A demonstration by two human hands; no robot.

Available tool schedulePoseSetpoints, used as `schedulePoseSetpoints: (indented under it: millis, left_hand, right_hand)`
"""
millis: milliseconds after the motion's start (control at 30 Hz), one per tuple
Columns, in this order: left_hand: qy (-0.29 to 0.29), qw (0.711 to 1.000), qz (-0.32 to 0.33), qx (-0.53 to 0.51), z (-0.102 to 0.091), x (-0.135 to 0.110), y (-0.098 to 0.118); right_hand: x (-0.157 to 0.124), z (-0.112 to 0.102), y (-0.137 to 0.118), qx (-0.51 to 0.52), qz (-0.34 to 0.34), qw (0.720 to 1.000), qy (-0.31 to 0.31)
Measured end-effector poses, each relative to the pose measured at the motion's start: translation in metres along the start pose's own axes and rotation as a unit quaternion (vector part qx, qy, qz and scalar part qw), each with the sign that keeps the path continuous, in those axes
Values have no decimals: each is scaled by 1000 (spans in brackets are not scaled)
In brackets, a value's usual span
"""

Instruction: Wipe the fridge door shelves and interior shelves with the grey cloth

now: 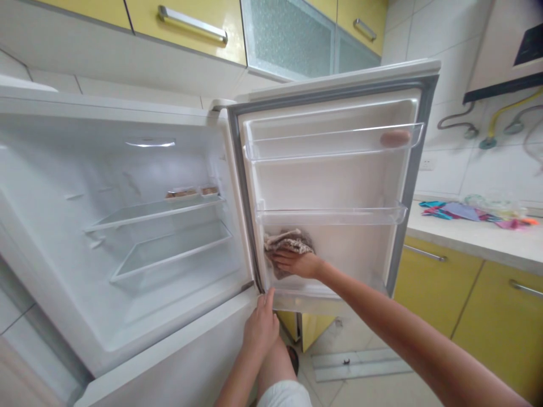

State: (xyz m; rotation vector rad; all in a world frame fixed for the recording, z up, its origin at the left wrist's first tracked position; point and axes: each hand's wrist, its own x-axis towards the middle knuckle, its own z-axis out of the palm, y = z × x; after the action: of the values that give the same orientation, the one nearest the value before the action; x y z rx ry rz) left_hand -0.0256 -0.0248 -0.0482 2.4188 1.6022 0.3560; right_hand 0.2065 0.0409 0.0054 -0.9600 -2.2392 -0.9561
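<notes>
"Brown-and-white cloth (pixel 292 237), bunched up: where is it in the head view?"

"Against the inner door panel (pixel 326 183), near the hinge side, below the middle door shelf (pixel 335 216). The right hand (pixel 298 263) lies over it, fingers extended and close together, pressing it there."

"And the left hand (pixel 262 322)?"

"Low, by the door's hinge-side bottom corner, one finger pointing up at it. Whether it grips anything, I can't tell."

"Which step is this, then?"

"Wiping the door's inner face, I'd judge. Another stroke would call for a flat palm and steady pressure, with the cloth kept under the fingers."

"What about edges?"

"Shelf just above, grey door seal (pixel 244 186) just to the left, clear bottom rim (pixel 303 294) below. That corner looks tight for knuckles."

"Any open room?"

"Rightward: bare panel stretches towards the far side, though the forearm slants across its lower part. Upward, the shelf would block a long sweep."
</notes>
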Motion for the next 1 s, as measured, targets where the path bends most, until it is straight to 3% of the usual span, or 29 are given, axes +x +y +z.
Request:
schedulePoseSetpoints:
  millis: [167,233,300,467,567,667,767,900,1000]
  left_hand:
    - [9,1000,2,8,2,-2,-7]
    - [11,1000,11,6,3,-2,-11]
    - [15,1000,21,-2,4,-2,-14]
    - [21,999,19,-14,7,1,-18]
    - [24,999,25,-17,8,1,-17]
    - [24,999,31,-14,5,0,-14]
    - [19,1000,25,-1,2,1,-9]
    - [12,1000,17,10,1,4,-2]
    - [8,1000,15,14,2,7,2]
  right_hand:
    - [-54,-8,17,48,-205,971,-116]
    - [-78,-23,29,47,-241,958,-147]
    - [-97,-45,41,30,-233,958,-164]
    - [-124,-105,57,-110,-58,979,-164]
    - [-134,-122,54,-184,72,972,-127]
    - [-143,-119,44,-222,190,952,-94]
    - [-142,-106,29,-219,297,924,-98]
    - [-128,-87,14,-124,456,858,-202]
    - [-117,-75,15,-66,525,802,-275]
